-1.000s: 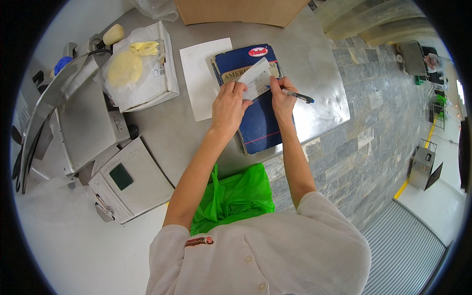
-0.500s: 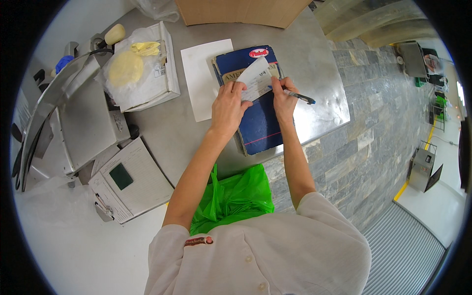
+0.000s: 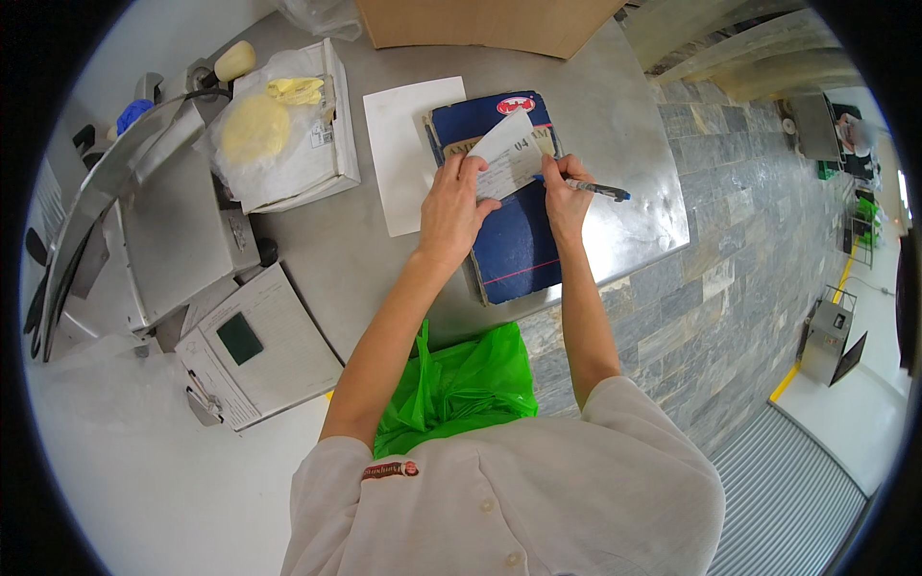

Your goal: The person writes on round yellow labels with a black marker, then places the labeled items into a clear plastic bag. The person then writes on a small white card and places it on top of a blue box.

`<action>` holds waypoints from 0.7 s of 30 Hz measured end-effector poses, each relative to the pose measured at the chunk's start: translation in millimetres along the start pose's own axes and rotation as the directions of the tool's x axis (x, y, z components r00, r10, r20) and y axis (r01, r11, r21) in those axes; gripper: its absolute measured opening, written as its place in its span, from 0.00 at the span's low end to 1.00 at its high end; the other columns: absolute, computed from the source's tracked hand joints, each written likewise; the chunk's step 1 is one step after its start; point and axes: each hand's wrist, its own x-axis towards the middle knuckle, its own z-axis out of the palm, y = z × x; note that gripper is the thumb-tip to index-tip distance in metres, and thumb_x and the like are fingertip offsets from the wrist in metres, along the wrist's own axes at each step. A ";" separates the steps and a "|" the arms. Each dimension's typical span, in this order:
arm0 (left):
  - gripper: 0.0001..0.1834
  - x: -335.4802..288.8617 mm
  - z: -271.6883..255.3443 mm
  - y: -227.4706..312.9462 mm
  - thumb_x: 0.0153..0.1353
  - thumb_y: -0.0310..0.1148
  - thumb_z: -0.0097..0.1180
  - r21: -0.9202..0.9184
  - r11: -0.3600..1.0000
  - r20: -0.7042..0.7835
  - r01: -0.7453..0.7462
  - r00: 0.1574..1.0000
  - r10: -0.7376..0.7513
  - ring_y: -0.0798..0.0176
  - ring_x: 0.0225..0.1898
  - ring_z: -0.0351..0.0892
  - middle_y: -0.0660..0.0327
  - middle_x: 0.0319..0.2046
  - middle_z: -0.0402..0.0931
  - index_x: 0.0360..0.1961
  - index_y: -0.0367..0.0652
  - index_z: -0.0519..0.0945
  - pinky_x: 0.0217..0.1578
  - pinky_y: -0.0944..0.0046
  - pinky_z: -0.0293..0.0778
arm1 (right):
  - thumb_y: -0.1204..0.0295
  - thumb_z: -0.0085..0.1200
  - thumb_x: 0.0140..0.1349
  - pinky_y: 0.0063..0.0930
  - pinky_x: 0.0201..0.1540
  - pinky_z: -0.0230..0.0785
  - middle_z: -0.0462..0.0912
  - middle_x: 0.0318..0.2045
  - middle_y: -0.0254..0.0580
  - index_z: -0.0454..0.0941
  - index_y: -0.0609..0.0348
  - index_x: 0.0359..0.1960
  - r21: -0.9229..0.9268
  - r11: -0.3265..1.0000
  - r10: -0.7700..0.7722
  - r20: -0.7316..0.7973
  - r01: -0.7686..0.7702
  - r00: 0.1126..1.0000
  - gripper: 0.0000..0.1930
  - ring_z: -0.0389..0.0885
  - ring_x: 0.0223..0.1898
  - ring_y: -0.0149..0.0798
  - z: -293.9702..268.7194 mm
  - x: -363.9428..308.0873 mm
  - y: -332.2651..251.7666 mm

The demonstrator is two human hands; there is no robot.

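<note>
A blue hardcover book (image 3: 519, 254) lies slanted on a steel table, and a white slip of paper (image 3: 507, 158) with print and writing rests on its cover. Fingers curled at the slip's left edge, my left hand (image 3: 449, 209) holds it against the book with the thumb. In my right hand (image 3: 567, 200) is a pen (image 3: 603, 189), pinched, its tip at the slip's right edge and its dark end pointing right. Under the book's left side is a blank white sheet (image 3: 392, 173).
A cardboard box (image 3: 490, 24) stands at the table's far edge. To the left are a white box (image 3: 336, 125) with plastic and yellow items, a metal machine (image 3: 173, 250), and a clipboard (image 3: 279, 355) bearing a dark rectangle. A green plastic bag (image 3: 471, 379) hangs below the near edge.
The whole view has shifted slightly, with table things now a little farther right. Both hands keep their hold on the slip and pen; the slip lies a bit flatter, showing more writing.
</note>
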 end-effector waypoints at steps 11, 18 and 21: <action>0.26 0.5 0.1 -0.5 0.40 0.31 0.67 0.003 1.000 0.011 0.003 1.000 -0.003 0.50 0.43 0.72 0.56 0.40 0.70 0.41 0.43 0.70 0.42 0.57 0.70 | 0.73 0.55 0.54 0.24 0.19 0.51 0.65 0.11 0.33 0.67 0.64 0.15 -0.135 0.989 -0.069 -0.069 0.059 0.995 0.14 0.59 0.17 0.24 1.8 0.9 0.9; 0.26 0.1 -0.1 0.0 0.40 0.31 0.67 0.003 1.000 0.013 0.007 1.000 -0.007 0.51 0.43 0.71 0.56 0.40 0.70 0.41 0.43 0.70 0.42 0.57 0.70 | 0.73 0.55 0.55 0.24 0.19 0.52 0.65 0.11 0.34 0.67 0.64 0.16 -0.173 0.981 -0.104 -0.078 0.089 0.992 0.14 0.60 0.16 0.25 2.7 -0.4 -2.0; 0.25 -0.6 0.6 -1.1 0.40 0.31 0.67 0.004 1.000 0.000 -0.008 1.000 0.008 0.51 0.44 0.71 0.56 0.40 0.70 0.41 0.43 0.70 0.42 0.57 0.70 | 0.73 0.55 0.55 0.25 0.19 0.52 0.65 0.11 0.34 0.67 0.64 0.15 -0.222 0.971 -0.111 -0.086 0.089 0.990 0.15 0.60 0.16 0.26 3.2 1.9 -0.5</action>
